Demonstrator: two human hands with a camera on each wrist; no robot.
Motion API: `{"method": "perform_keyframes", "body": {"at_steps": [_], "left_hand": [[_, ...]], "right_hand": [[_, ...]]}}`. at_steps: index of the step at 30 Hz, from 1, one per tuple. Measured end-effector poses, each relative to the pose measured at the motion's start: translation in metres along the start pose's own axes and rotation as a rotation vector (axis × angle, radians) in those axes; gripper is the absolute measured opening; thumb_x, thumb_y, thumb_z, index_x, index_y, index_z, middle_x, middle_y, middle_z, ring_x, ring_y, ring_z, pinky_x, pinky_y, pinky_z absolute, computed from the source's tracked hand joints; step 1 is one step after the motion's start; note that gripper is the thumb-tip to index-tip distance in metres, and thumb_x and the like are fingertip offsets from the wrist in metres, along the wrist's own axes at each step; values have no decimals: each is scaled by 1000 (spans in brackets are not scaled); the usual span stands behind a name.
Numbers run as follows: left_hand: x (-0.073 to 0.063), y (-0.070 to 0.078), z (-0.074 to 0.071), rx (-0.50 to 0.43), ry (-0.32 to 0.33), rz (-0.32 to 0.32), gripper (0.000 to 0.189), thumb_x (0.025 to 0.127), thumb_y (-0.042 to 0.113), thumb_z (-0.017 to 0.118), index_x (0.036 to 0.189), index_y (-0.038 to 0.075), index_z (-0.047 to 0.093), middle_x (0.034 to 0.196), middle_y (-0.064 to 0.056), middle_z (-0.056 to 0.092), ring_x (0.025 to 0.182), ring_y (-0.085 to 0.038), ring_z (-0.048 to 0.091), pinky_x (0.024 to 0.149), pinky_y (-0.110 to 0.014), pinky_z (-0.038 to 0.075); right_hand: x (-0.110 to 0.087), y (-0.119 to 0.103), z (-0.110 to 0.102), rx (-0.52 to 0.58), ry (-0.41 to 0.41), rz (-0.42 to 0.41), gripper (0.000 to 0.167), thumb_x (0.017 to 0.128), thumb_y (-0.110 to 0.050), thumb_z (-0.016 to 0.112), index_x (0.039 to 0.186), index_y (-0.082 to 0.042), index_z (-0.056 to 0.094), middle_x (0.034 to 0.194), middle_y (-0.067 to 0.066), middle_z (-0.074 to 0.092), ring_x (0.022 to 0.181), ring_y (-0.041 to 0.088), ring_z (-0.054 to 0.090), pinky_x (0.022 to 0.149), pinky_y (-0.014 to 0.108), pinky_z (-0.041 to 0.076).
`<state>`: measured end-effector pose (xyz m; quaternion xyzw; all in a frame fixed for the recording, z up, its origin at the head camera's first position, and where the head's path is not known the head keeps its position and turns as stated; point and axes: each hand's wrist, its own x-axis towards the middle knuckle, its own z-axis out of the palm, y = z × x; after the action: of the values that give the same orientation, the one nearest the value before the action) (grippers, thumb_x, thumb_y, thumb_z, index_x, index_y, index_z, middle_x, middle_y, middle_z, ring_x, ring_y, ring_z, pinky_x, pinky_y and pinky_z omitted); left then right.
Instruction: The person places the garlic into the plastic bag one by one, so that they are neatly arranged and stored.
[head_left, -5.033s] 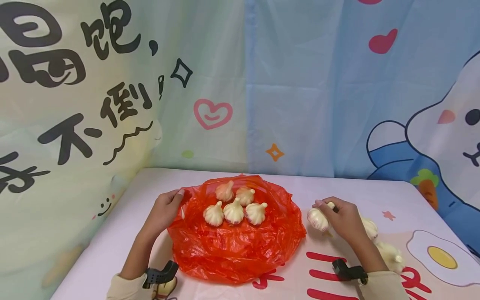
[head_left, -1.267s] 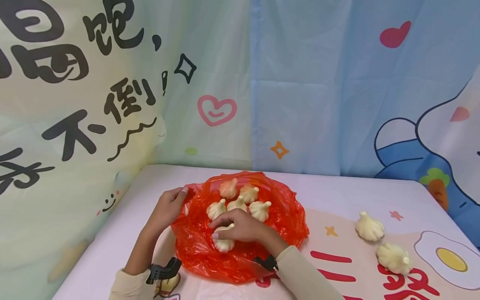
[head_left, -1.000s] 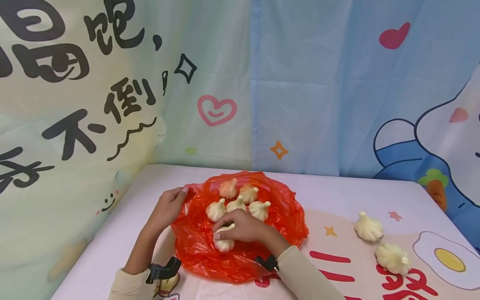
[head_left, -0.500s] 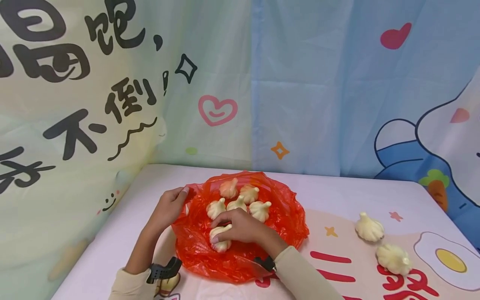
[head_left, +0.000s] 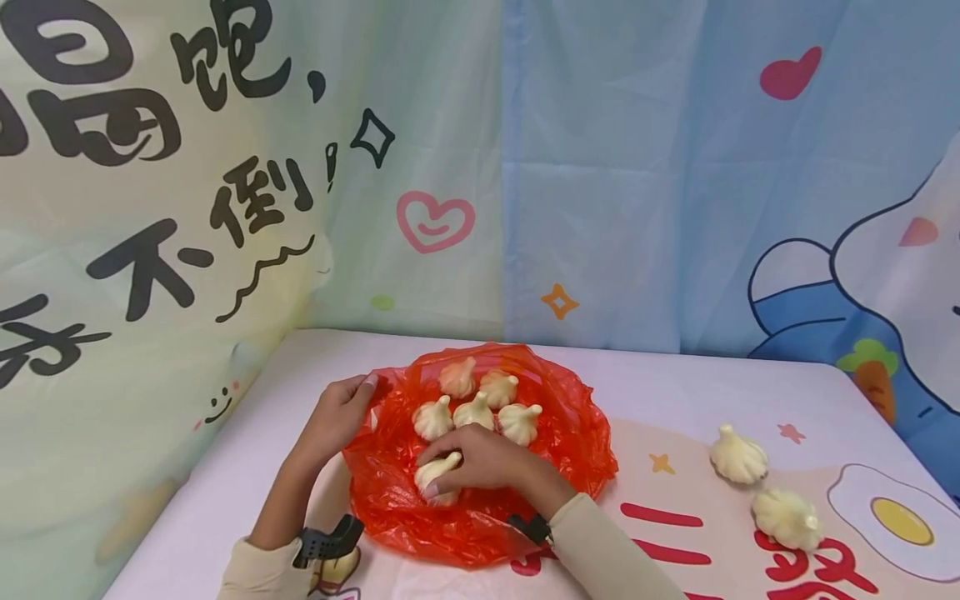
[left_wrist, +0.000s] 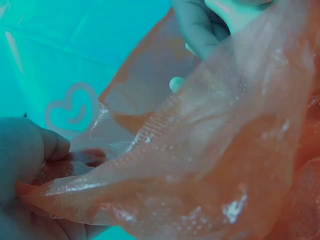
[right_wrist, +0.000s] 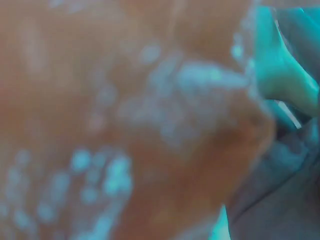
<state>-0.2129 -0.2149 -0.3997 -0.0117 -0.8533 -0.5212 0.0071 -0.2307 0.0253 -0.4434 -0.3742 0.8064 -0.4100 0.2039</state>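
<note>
In the head view a red plastic bag (head_left: 420, 533) lies spread with its mouth open, and several pale garlic bulbs (head_left: 519, 425) sit inside toward the far side. My left hand (head_left: 341, 417) pinches the bag's left rim between thumb and fingers; the left wrist view also shows the thin film (left_wrist: 225, 150) in that grip. Reaching in from the right, my right hand (head_left: 483, 457) holds one garlic bulb (head_left: 435, 475) in front of the others, stem upward. Blurred bag film (right_wrist: 125, 125) fills most of the right wrist view and covers much there.
Two more garlic bulbs lie on the table at the right, one farther back (head_left: 738, 456) and one nearer (head_left: 787, 518). A printed cloth curtain (head_left: 592, 208) hangs behind the table (head_left: 660, 392), and another printed side cloth is on the left.
My right hand has carried the bulb from above the table at right leftward into the bag. Within the last second the bulb shifted slightly left and tipped. My left hand has kept its grip.
</note>
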Motion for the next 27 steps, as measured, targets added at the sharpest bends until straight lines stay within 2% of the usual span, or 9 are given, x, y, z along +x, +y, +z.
{"method": "perform_keyframes", "body": {"at_steps": [3,7,14,20,24,27], "left_hand": [[1,0,0,-6,-5,2,46,106,37,38,117,2,66,102,-15,68,86,-28,66,75,-39,58],[2,-1,0,1,-3,1,46,106,37,38,120,4,65,106,-14,68,90,-28,66,78,-40,57],[0,0,-1,-17,-5,-3,46,106,37,39,117,1,65,100,-16,68,81,-28,66,72,-37,58],[0,-1,-1,-16,-12,-1,47,106,38,38,119,0,64,103,-17,68,84,-28,66,76,-42,57],[0,-1,0,-8,-5,6,47,106,38,38,118,1,65,104,-16,68,90,-29,65,81,-45,56],[0,-2,1,6,1,14,46,106,37,39,118,1,66,106,-16,68,94,-30,65,83,-44,55]], "right_hand": [[-4,3,-2,48,-54,-1,38,85,-29,76,122,-22,70,115,-15,64,103,5,56,84,23,50],[-7,5,-4,97,-56,-8,44,85,-22,75,129,-19,65,124,-9,62,108,8,54,86,24,50],[-6,6,-2,62,10,37,36,83,-30,79,117,-22,70,107,-17,64,101,7,55,84,24,50],[-4,4,0,47,5,59,38,83,-34,78,118,-24,70,109,-20,64,99,6,56,85,24,50],[-6,4,-1,39,-8,68,45,82,-35,78,124,-24,68,116,-18,62,102,7,55,86,27,50],[-9,4,-3,25,-24,58,57,82,-37,78,135,-25,60,129,-15,58,114,8,52,94,30,48]]}}
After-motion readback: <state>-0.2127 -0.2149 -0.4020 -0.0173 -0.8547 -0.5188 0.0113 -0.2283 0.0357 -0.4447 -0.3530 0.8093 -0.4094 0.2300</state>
